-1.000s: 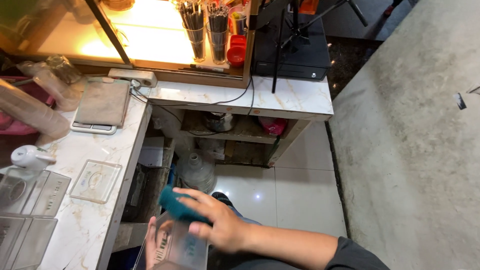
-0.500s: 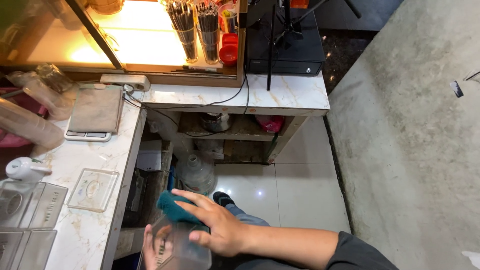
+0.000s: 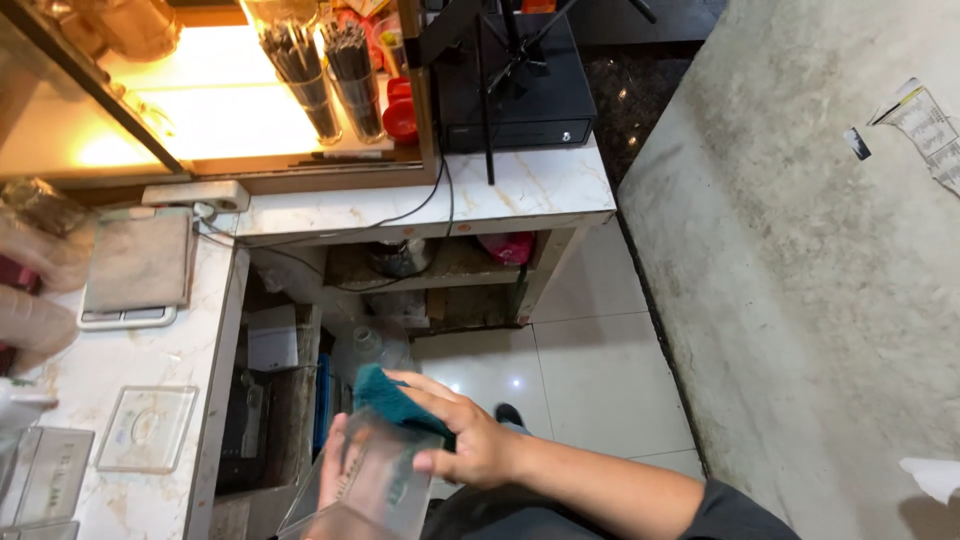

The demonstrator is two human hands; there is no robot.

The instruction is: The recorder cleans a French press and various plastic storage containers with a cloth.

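Observation:
My left hand (image 3: 335, 468) holds a clear plastic container (image 3: 370, 490) from underneath, low in the view; its fingers show through the plastic. My right hand (image 3: 462, 432) presses a teal cloth (image 3: 392, 398) against the container's upper side, fingers spread over it. Both hands sit in front of my body, above the white tiled floor and beside the marble counter's edge.
A marble counter (image 3: 150, 350) on the left carries a clear lid (image 3: 148, 428), more clear containers (image 3: 45, 475) and a flat scale (image 3: 135, 268). Behind stand a black cash drawer (image 3: 515, 90), straw holders (image 3: 325, 70) and a lit display case. A concrete wall (image 3: 820, 270) fills the right.
The cloth and my right hand have shifted slightly over the container, which I hold a little lower and nearer. The camera view has drifted left.

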